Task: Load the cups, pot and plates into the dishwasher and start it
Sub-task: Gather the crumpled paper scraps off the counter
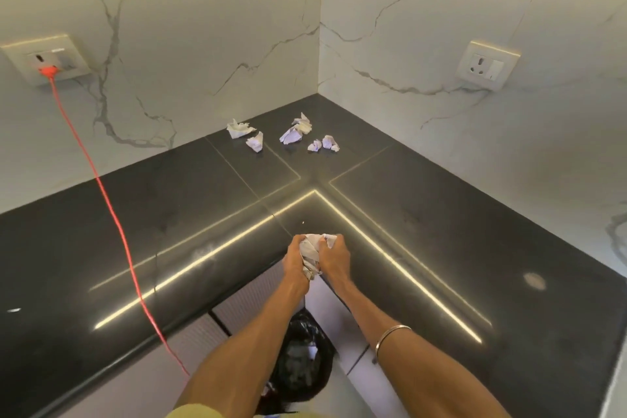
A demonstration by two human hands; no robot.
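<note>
Two marble walls meet over a black L-shaped counter [424, 214]. An orange cable [112, 210] crosses it from the left socket [47, 59]. Below the edge sits a black-lined bin [302, 360]. Left hand [297, 256] and right hand [334, 256] both clench one crumpled paper wad [314, 248]; smaller scraps [291, 136] lie in the corner. No dishwasher, cups, pot or plates can be seen.

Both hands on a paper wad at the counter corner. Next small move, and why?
Probably lower the paper wad and release it into the black-lined bin. The left hand and right hand clutch it almost directly above the bin. More crumpled scraps lie in the back corner of the counter. No dishwasher or dishes show.
</note>
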